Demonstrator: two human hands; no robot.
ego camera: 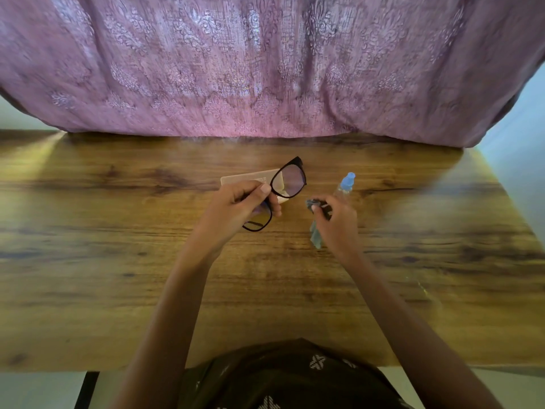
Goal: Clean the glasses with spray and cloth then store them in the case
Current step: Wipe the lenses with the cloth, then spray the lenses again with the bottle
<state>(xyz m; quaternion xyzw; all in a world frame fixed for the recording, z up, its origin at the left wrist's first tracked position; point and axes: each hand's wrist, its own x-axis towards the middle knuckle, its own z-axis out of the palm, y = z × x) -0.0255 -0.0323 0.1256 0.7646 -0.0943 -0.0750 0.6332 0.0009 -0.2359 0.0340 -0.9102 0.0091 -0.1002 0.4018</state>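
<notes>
Wood-grain brown tabletop (118, 261), centre: the left hand (236, 208) pinches black thick-rimmed, clear-lensed glasses (290, 178) tilted toward 1 o'clock, while at their 3 o'clock the right hand (336, 222) pinches a crumpled grey-blue cloth (316, 236).

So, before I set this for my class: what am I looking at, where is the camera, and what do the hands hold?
There is no machine, only a person's two bare hands. The one picture comes from a camera worn on the head, looking down at a wooden table. The left hand holds black-framed glasses; a beige case lies behind them. The right hand pinches a blue-grey cloth. A spray bottle with a blue cap is just beyond it. Pink patterned fabric hangs behind.
</notes>
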